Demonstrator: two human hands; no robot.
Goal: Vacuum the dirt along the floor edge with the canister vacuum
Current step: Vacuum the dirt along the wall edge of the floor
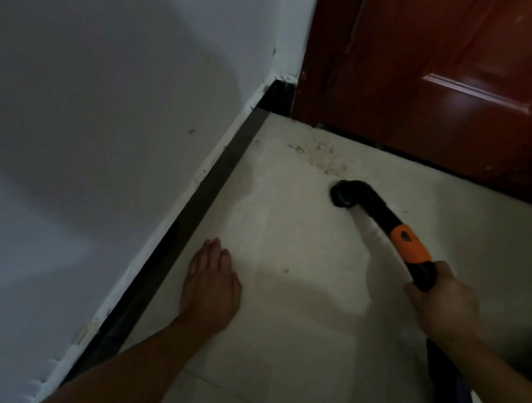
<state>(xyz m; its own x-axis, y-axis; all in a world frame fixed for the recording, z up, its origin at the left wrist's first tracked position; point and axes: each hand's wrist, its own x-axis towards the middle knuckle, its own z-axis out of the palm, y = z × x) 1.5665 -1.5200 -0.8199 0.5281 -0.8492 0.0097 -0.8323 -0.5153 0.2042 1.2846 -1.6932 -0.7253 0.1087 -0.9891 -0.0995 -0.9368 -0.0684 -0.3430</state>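
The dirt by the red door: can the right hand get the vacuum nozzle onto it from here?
Probably yes. The right hand grips the wand, whose nozzle sits just short of the dirt, with only bare floor tile between.

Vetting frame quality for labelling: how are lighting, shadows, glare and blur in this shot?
Head view: dim; soft shadow bands across the white wall; glare streak on the glossy red-brown wooden door, which is blurred; brightest patch on the pale tiled floor; dark dirt specks and the black-and-orange vacuum wand in the right hand are readable.
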